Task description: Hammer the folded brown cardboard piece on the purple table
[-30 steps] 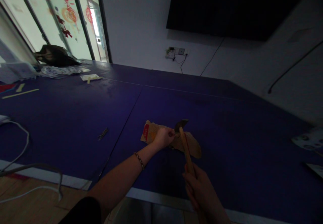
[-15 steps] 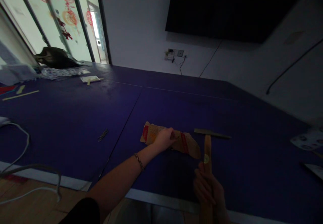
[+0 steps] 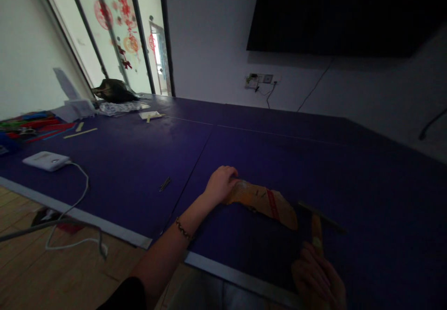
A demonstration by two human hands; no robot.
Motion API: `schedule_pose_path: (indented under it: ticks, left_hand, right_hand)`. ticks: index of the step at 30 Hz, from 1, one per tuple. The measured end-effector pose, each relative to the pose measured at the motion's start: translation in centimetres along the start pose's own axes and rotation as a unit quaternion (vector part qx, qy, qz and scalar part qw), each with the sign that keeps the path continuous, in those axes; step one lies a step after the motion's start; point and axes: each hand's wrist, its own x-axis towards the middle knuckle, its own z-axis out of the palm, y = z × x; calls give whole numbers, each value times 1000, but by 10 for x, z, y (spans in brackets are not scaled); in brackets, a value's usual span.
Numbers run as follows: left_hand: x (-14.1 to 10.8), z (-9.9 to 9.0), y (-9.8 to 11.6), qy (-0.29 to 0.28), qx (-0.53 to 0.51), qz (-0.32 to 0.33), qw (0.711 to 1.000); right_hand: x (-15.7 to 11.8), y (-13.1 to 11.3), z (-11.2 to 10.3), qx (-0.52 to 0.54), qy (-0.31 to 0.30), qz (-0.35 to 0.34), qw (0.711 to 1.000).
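A brown cardboard piece with a red stripe point(image 3: 263, 200) lies on the purple table point(image 3: 139, 161), with small dark nail-like bits on it. My left hand point(image 3: 222, 183) is closed on the cardboard's left end. At the lower right, my right hand point(image 3: 316, 272) is wrapped round the wooden handle of a hammer point(image 3: 317, 231). The hammer's metal head is just right of the cardboard, apart from it. Several thin nails point(image 3: 165, 183) lie to the left of my left hand.
A white power bank point(image 3: 47, 160) with a cable lies at the left. Beyond it are coloured strips point(image 3: 49, 126), a small white tray point(image 3: 150, 115) and a dark bag point(image 3: 115, 90). A black screen point(image 3: 335, 16) hangs on the wall.
The view has turned left. My left hand has moved from the middle of the cardboard to its left end. The hammer has shifted down and its head has tilted.
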Motion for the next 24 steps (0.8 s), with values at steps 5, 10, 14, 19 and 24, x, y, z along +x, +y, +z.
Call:
schedule_pose_path:
  ticks: [5,10,14,19,24]
  left_hand:
    - [-56,-62,-63,67,100,-219,968]
    - [-95,-99,-117,76,156,-343,923]
    - [-89,-105,-141,40,110,-376,919]
    - [-64,-99,-158,1,82,-382,920]
    - [-54,-95,-166,-15,84,-397,914]
  right_hand:
    - [-5,-2,3,19,-32,17,999]
    - [-3,-5,-2,22,-42,36,998]
    - [1,-9,-9,25,-47,27,998]
    - [3,-10,-9,27,-44,47,998]
    - [4,-10,-10,26,-37,46,998]
